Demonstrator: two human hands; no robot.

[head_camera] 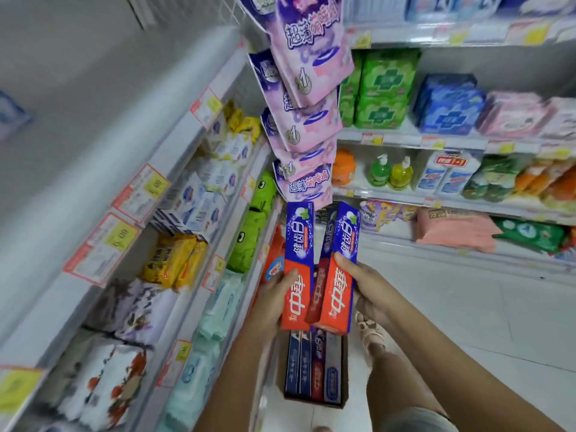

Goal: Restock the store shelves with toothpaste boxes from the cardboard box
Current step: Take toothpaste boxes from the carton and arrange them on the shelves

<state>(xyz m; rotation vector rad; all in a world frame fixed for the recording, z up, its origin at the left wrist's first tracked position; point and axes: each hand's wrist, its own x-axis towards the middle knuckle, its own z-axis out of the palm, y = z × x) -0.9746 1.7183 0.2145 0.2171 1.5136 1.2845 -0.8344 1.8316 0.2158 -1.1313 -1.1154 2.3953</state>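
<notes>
Head view, aisle corner. Far left: the left shelving [187, 126] carried white printed packs, yellow packs [174, 260] and green packs [249, 241], with price tags along the shelf edges. A strip of pink-and-purple packs [308, 88] hung down at the corner, its lowest pack just above the raised boxes.

Left grip [274, 302]: fingers curled round the red lower end of one toothpaste box [299, 263], thumb across the front face. The box stood nearly upright, blue end up, in front of the lower left shelves.

Below and between the forearms, the cardboard box [344, 375] sat on the white tiled floor, open-topped, with more toothpaste boxes [307, 366] lying side by side inside.

Right grip [367, 291]: closed round the red lower half of a second toothpaste box [339, 266], thumb on the front, blue end tilted slightly right. Whether the red panel at its left edge was a side face or another box could not be told. The two held boxes were just beside each other, apart at the top.

A sandalled foot [371, 328] showed beneath the right wrist. Right shelving [405, 140]: green packs above, pump bottles [389, 171] in the middle, a pink pack [452, 229] low.
</notes>
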